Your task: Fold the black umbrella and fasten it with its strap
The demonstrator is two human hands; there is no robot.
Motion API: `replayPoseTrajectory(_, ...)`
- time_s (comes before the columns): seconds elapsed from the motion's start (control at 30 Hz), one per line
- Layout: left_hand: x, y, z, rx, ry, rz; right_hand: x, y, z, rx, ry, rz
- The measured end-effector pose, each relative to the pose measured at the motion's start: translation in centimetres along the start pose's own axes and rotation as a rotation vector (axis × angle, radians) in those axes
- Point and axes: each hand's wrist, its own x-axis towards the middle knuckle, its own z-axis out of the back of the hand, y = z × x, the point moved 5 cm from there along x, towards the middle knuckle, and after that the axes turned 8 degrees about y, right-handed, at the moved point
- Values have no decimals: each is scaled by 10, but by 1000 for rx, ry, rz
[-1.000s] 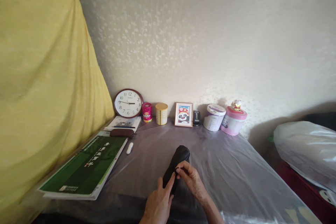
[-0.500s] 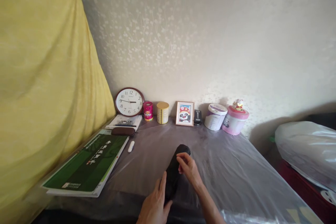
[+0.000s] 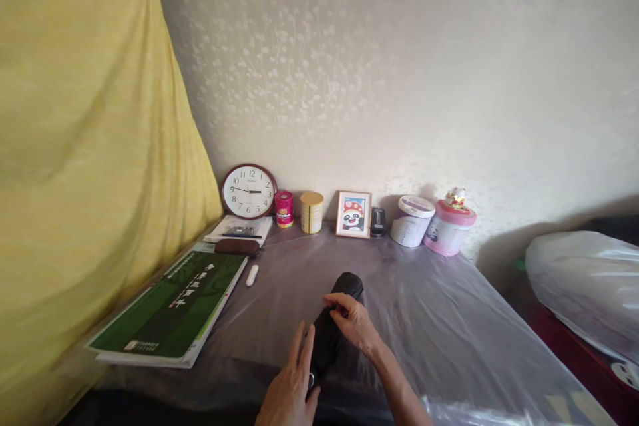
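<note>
A black folded umbrella (image 3: 327, 339) lies on the table, its far end pointing away and slightly right. My left hand (image 3: 292, 376) grips the near end, fingers stretched along its left side and thumb at the bottom. A small round silvery spot shows beside that thumb. Over the upper part, my right hand (image 3: 353, 321) is closed with thumb and fingertips pinching at the black fabric; what exactly is between the fingertips is too small to make out.
The table (image 3: 414, 319) has a shiny plastic cover. At left lie a green book (image 3: 172, 306), a brown case (image 3: 237, 247) and a white stick-like item (image 3: 252, 275). Along the wall stand a clock (image 3: 248, 191), a picture frame (image 3: 354, 214) and several tubs (image 3: 412, 221).
My right hand has shifted left across the umbrella, its fingertips now over the fabric's left side. My left hand has slid slightly toward me, exposing the silvery spot.
</note>
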Motion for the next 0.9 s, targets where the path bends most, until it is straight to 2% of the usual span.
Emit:
replayPoseTrajectory(0.13, 1, -2, -2, -2, 12, -18, -8, -2, 6, 228, -1, -37)
replayPoseTrajectory(0.27, 2, 0, -5, 28, -3, -47, -30, -8, 29, 372, -35, -129)
replayPoseTrajectory(0.47, 2, 3, -8, 9, -4, -39, -61, -43, 69, 396, -331, -256)
replayPoseTrajectory(0.6, 4, 9, 4, -238, -43, -58, -69, -66, 70, 394, -434, -269)
replayPoseTrajectory(0.73, 6, 41, 0, -589, 54, 172, -72, -76, 66, 345, -435, -243)
replayPoseTrajectory(0.77, 6, 50, 3, -563, -15, 179, -73, -77, 66, 331, -430, -237)
replayPoseTrajectory(0.87, 2, 62, 18, -265, -317, 11, -73, -79, 65, 274, -406, -227)
replayPoseTrajectory(0.9, 2, 63, 19, -189, -335, -13, -73, -80, 65, 256, -399, -233)
